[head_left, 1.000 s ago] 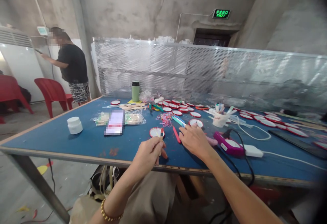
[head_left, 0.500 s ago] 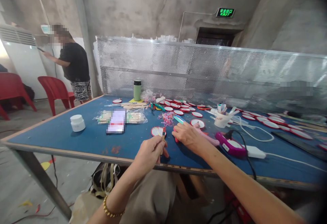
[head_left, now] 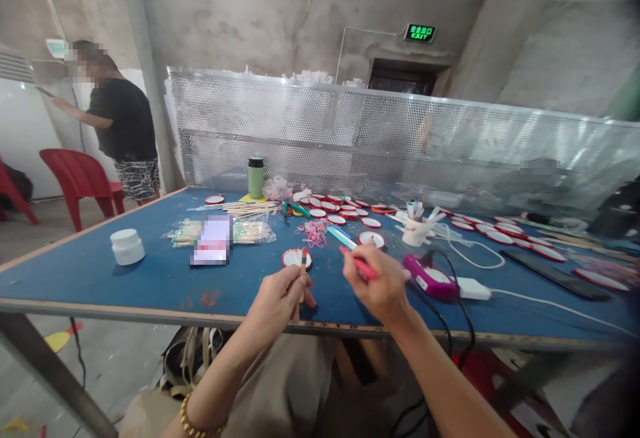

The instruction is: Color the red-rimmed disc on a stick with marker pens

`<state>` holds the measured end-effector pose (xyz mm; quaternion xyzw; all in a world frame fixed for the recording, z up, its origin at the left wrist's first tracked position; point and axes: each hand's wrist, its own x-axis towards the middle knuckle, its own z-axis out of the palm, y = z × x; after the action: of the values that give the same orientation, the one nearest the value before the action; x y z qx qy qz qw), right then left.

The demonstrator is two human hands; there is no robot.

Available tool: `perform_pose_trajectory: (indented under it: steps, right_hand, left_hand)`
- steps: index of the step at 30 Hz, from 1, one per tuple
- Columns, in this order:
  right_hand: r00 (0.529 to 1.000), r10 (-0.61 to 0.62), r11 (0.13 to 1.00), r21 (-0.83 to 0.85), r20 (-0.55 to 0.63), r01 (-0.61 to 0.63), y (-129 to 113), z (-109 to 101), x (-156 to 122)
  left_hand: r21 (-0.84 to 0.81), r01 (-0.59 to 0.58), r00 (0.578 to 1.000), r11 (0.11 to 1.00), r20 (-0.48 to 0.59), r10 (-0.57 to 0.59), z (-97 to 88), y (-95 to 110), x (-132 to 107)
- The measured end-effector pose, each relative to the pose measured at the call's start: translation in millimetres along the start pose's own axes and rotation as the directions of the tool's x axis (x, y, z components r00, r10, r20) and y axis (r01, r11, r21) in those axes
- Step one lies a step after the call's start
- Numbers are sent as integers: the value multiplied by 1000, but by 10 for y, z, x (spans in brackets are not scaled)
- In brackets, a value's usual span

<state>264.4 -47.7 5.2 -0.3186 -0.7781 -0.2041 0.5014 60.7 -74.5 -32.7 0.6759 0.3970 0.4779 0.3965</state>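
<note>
My left hand [head_left: 284, 295] is closed around a flat wooden stick [head_left: 303, 271] with a red tip, held upright at the table's front edge. Just behind it lies a small white disc with a red rim [head_left: 291, 259]. My right hand [head_left: 380, 281] grips a pinkish-red pen [head_left: 364, 267], its narrow end pointing left. Past that hand are a blue-and-white pen-like tube [head_left: 341, 236], a pile of small coloured bands [head_left: 314, 232] and another red-rimmed disc [head_left: 371, 238]. A pink object partly shows behind my right hand; its kind is hidden.
A phone [head_left: 212, 241] lies on bagged sticks, left of a cup of pens [head_left: 416, 228]. A white jar [head_left: 127, 247], green bottle [head_left: 255, 178] and purple power block [head_left: 430, 279] with cables stand on the table. Perforated metal panels line the back. Someone stands far left.
My right hand has lifted off the table with the pinkish-red pen in its fingers. My left hand keeps its hold on the stick. The view has turned slightly right.
</note>
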Motion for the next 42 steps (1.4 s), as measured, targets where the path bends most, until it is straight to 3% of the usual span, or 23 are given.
perform_pose_trajectory:
  steps: [1,3,6,8,15,20,42]
  right_hand:
    - [973,203,973,133,-110,-188,-55,-2,-19]
    - [847,494,819,432,-195,-378,-170,35,-25]
    - [757,640,628,658,-134,-414,-324,168,-1]
    - [747,657,584,696,-103,-418,-398,259,-7]
    - [862,503,698,613,-53,-370,-485,330,-174]
    - [914,404,800,497,-29,-337,-497,318,-193]
    - [951,310,842,459,18,-283,-507,298,-168]
  left_hand:
    - [2,-5,1000,1000,4,5,-2,2,2]
    - [4,-7,1000,1000,10,7,-5,4,9]
    - [21,4,1000,1000,13,-4,-7,2,20]
    - [22,11,1000,1000,16,-12,-6,-6,25]
    - [20,-18,999,1000,37,17,-14,-56,26]
    - [37,-23,999,999,41,21,-19,-46,20]
    - [128,-62,997,990,44,57,-21,4,12]
